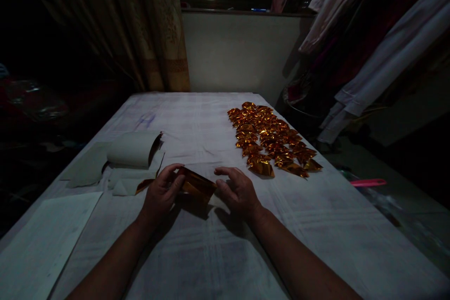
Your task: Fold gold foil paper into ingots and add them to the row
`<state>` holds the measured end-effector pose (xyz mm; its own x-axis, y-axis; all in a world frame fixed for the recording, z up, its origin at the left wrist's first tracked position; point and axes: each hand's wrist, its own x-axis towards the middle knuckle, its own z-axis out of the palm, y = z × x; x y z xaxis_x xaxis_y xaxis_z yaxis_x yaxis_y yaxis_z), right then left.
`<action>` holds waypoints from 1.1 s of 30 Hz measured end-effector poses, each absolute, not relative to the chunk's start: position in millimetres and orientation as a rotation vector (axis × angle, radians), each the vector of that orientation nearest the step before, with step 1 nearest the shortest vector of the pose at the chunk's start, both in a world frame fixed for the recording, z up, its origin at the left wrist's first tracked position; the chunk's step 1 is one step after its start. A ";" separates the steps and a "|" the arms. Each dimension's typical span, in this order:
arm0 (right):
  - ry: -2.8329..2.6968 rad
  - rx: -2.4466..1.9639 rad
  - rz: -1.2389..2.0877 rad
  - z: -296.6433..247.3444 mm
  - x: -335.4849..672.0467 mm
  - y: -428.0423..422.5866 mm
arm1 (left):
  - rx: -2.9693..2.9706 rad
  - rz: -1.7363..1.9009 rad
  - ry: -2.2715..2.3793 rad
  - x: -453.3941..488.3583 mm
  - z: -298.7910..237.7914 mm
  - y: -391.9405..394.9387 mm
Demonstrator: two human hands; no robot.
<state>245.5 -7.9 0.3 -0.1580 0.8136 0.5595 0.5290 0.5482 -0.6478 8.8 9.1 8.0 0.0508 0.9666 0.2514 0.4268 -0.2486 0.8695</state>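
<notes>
A piece of shiny gold foil paper hangs just above the cloth-covered table in front of me. My left hand pinches its left end between thumb and fingers. At the foil's right corner is my right hand, thumb and forefinger apart, with a small gap or light contact that I cannot make out. Farther right lie several folded gold foil pieces, set close together in rows. To the left of my hands rests a curled sheet of pale-backed paper, beside smaller loose sheets.
A flat white sheet lies at the table's near left. Behind the table are a curtain and a pale wall. Clothes hang at the right, above a pink-handled object beside the table.
</notes>
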 end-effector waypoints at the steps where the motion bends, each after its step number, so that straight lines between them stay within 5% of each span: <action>1: -1.827 -1.099 0.392 0.9 244.3 -8.1 | 1.794 1.138 1.417 8.5 10.5 8.3; 17: -1.555 -1.131 0.780 -4.8 225.8 -11.3 | 2.103 1.023 1.416 7.7 -2.1 8.1; 33: -0.799 -0.999 1.171 -11.0 224.0 0.9 | 1.280 0.932 1.052 37.7 -1.1 -5.8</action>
<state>224.0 0.9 -11.0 0.2228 0.9749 0.0023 -0.3574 0.0839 -0.9302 37.7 -5.8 -1.1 0.2764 0.9572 -0.0864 0.0297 0.0813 0.9962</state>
